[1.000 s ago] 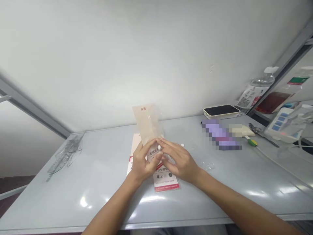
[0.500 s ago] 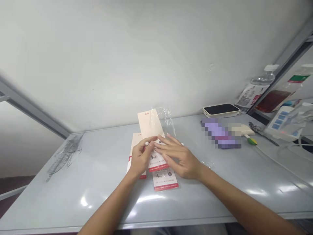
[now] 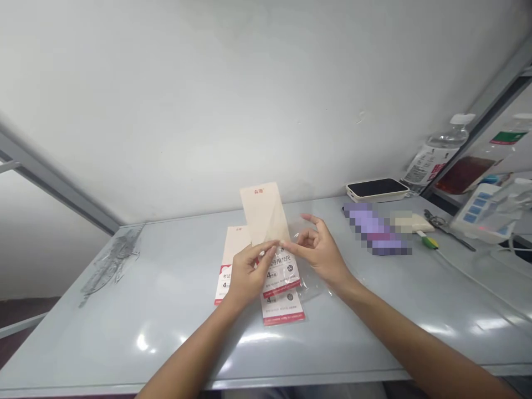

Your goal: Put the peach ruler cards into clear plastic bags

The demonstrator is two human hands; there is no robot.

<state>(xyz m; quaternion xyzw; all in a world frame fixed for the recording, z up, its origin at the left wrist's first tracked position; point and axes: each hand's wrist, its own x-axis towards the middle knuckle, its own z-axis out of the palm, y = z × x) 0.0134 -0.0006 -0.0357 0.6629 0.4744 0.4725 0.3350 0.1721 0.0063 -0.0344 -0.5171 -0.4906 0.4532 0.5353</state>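
From my head camera I look down at both my hands, held together over the bench (image 3: 124,332). My left hand (image 3: 249,271) is nearly closed, its thumb and fingers pinching a cream card (image 3: 264,213) low down, with the card standing tilted up just beyond my fingertips. It has a small red logo at its top. A printed card with a red lower band (image 3: 280,274) sits right beside my left fingers, and it looks held along with the cream one, though I can't tell exactly how they're joined. My right hand (image 3: 320,256) is half open, with the index finger raised and curled. Its thumb reaches across to the cream card's lower edge, touching or just beside my left fingertips, but I can't tell whether it has a grip. Clear plastic film (image 3: 310,282) lies just under my right palm. Below my hands, a second printed card (image 3: 282,307) lies flat on the bench, and a third (image 3: 230,266) lies beside my left hand. Well to the right of my right hand are a flat black-topped device (image 3: 376,188), a pixelated purple object (image 3: 374,227), scissors (image 3: 434,219) and a water bottle (image 3: 436,155).
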